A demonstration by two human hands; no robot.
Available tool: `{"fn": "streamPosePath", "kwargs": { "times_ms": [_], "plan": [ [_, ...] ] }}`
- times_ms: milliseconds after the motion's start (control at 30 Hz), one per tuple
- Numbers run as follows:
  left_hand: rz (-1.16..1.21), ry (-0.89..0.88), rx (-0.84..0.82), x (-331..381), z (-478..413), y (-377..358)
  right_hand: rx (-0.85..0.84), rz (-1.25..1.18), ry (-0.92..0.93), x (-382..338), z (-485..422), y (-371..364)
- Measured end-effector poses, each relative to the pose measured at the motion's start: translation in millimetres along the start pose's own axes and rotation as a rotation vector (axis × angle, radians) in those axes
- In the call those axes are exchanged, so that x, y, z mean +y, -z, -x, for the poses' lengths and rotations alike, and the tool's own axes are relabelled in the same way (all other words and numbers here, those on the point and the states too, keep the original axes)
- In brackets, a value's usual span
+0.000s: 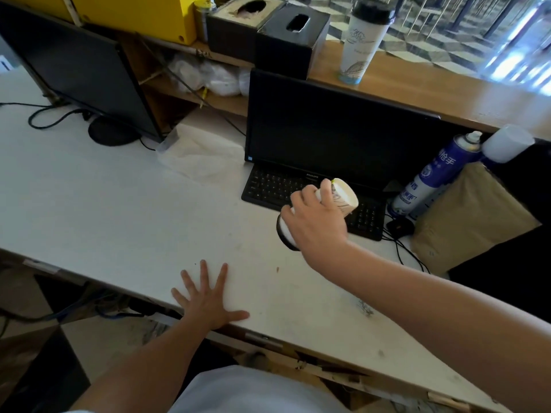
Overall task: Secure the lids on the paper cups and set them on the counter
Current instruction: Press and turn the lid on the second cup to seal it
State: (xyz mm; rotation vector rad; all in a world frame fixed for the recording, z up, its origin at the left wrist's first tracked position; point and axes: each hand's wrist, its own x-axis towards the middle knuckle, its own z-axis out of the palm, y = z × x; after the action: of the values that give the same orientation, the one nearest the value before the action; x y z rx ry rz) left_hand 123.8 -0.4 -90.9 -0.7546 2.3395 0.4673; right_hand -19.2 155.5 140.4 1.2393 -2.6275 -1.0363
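Observation:
My right hand (316, 225) grips a white paper cup (346, 195) with a black lid (281, 232). The cup lies tilted on its side in the air, lid end toward me and base pointing at the monitor, just above the keyboard's near edge. My left hand (205, 299) rests flat with spread fingers on the white desk (119, 210) near its front edge. A second tall white cup with a black lid (362, 40) stands upright on the raised wooden counter (447, 93) behind the monitor.
A black monitor (334, 135) and keyboard (268, 186) sit right of centre. A second monitor (77, 76) stands at the left. Black tissue boxes (286, 40) are on the counter. A blue spray can (432, 177) and a brown paper bag (468, 216) stand at the right.

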Motion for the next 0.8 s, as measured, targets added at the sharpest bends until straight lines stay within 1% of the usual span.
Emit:
{"fn": "streamPosePath", "kwargs": {
  "times_ms": [133,233,400,533,633,733,800],
  "plan": [
    [-0.002,-0.007,-0.021,1,1,2,-0.035,0.071,-0.018,-18,-6,0],
    [0.010,-0.006,-0.040,2,3,6,-0.022,0.106,-0.005,-23,-7,-6],
    [0.033,0.000,-0.057,4,4,8,-0.017,0.117,0.009,-25,-6,-13],
    [0.036,-0.002,-0.063,3,4,8,-0.017,0.078,-0.023,-20,-5,-12],
    [0.036,-0.001,-0.065,4,4,8,-0.027,-0.068,-0.064,-13,-4,-8],
    [0.021,0.009,-0.073,3,3,8,-0.040,-0.297,-0.105,-4,1,-7],
    [0.019,0.016,-0.077,4,2,9,-0.018,-0.481,-0.153,0,5,-13]
  ]
}}
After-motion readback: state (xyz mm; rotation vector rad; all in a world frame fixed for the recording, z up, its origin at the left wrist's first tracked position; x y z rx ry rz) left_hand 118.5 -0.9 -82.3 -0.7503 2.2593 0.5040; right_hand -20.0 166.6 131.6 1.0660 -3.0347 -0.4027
